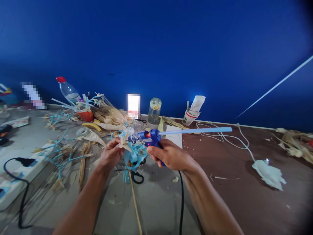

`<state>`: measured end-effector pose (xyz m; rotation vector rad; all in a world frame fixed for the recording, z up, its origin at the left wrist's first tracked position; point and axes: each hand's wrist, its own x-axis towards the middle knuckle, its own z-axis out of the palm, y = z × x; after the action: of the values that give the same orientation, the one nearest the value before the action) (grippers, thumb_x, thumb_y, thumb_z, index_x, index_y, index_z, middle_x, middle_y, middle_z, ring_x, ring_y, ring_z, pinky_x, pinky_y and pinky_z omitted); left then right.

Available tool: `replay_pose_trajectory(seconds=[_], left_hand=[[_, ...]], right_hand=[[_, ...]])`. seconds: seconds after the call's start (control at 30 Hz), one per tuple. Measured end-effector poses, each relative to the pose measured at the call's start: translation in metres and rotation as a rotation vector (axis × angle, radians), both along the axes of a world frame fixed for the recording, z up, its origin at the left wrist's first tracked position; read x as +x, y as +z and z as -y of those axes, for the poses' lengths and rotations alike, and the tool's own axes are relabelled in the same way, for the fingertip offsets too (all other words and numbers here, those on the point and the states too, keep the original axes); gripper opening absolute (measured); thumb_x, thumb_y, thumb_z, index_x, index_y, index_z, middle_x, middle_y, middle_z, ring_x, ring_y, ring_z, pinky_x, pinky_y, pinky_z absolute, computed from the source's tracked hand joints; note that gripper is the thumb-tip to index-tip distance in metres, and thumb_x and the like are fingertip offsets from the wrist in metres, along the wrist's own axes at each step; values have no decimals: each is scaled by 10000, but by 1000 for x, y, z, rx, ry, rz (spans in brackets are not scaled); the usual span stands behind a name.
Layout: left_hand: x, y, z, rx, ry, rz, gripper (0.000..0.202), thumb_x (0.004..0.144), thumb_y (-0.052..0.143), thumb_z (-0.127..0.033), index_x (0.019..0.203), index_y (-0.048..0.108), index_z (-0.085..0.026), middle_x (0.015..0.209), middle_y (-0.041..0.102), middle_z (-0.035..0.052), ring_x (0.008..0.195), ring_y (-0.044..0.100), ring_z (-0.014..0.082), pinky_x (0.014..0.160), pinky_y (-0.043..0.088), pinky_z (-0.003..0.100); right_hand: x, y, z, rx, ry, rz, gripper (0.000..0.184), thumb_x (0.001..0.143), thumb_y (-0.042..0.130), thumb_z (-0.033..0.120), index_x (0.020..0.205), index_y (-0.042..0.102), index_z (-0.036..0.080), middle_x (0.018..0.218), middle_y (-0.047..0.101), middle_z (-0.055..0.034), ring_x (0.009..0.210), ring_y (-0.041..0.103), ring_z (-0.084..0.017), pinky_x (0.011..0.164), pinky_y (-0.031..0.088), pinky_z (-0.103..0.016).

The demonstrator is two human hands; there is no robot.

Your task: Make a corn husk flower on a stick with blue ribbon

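Observation:
My right hand (168, 156) is closed around a blue hot glue gun (149, 137) with a long pale-blue glue stick (195, 131) sticking out to the right. Its nozzle points left at a small husk flower with light-blue ribbon (133, 152). My left hand (111, 155) pinches that flower from the left, holding it on a thin straw stem (135, 202) that runs down toward me. Both hands are above the grey table (156, 202), close together at the centre.
Black scissors (137, 177) lie under the flower. Dried corn husks (110, 114), blue-wrapped stems (61, 151), a red-capped plastic bottle (67, 90), a glass jar (155, 110), a paper cup (189, 117), a white cable (225, 135) and a power strip (14, 169) surround the work spot.

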<state>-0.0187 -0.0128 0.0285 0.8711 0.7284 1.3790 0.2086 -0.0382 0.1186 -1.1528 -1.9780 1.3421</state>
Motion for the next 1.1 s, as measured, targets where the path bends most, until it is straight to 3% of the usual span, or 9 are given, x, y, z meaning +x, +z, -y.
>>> replay_pose_trajectory(seconds=[0.27, 0.47, 0.73, 0.93, 1.1], left_hand=[[-1, -3, -2, -6, -8, 31, 226, 513, 808, -231, 629, 626, -167, 516, 527, -31, 447, 420, 54, 449, 302, 179], [0, -2, -1, -31, 0, 35, 230, 505, 812, -234, 625, 627, -166, 516, 538, -31, 446, 426, 55, 451, 309, 178], [1, 1, -2, -1, -9, 44, 227, 510, 811, -229, 623, 626, -160, 525, 538, -25, 446, 419, 51, 443, 310, 178], [0, 0, -1, -6, -9, 37, 219, 524, 804, -230, 632, 624, -165, 518, 513, -31, 463, 426, 59, 451, 301, 180], [1, 1, -1, -4, -2, 31, 201, 524, 798, -214, 612, 624, -163, 515, 515, -30, 449, 411, 55, 452, 303, 186]], right_hand=[[3, 3, 0, -6, -11, 35, 493, 824, 415, 606, 641, 498, 156, 550, 496, 23, 434, 494, -75, 449, 369, -198], [1, 5, 0, -35, 26, 7, 422, 791, 510, 567, 846, 562, 151, 652, 539, 13, 481, 492, -81, 461, 386, -199], [-1, -1, -1, -37, -17, 42, 464, 809, 462, 579, 636, 516, 152, 550, 520, 8, 437, 501, -88, 440, 372, -201], [-3, 0, -1, 8, -70, -14, 464, 810, 450, 588, 660, 517, 154, 576, 521, 12, 431, 493, -80, 436, 368, -201], [-2, -2, -1, -19, -21, 7, 467, 799, 455, 603, 679, 527, 157, 582, 531, 9, 437, 503, -86, 433, 366, -203]])
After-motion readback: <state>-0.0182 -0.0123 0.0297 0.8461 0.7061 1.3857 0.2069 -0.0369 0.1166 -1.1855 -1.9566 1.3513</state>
